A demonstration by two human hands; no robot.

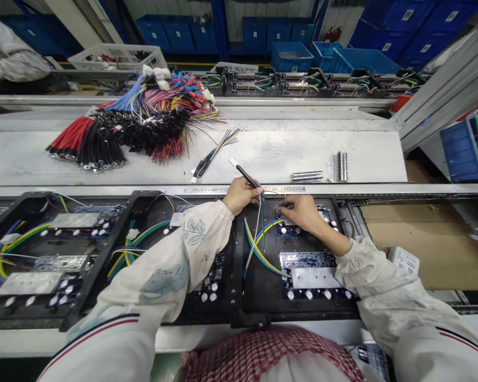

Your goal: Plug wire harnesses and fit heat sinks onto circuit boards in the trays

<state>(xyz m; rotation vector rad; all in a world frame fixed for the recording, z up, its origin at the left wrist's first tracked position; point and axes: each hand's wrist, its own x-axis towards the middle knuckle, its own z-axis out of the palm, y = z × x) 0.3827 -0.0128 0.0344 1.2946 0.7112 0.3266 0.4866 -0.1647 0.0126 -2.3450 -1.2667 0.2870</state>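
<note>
If the slim black sleeved lead point(247, 176) slips, its white connector point(233, 162) could snag the thin coloured wires point(263, 225) or scrape the dark circuit board point(286, 229) beneath. The left hand point(241, 195) pinches that lead above the black metal frame point(237, 281); the right hand point(300, 213) reaches across, fingertips together at the board, though whether they grip anything is hidden.

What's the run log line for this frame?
left hand: grips black-sleeved wire lead | right hand: fingertips at circuit board | nearby: blue-and-yellow wires
</note>
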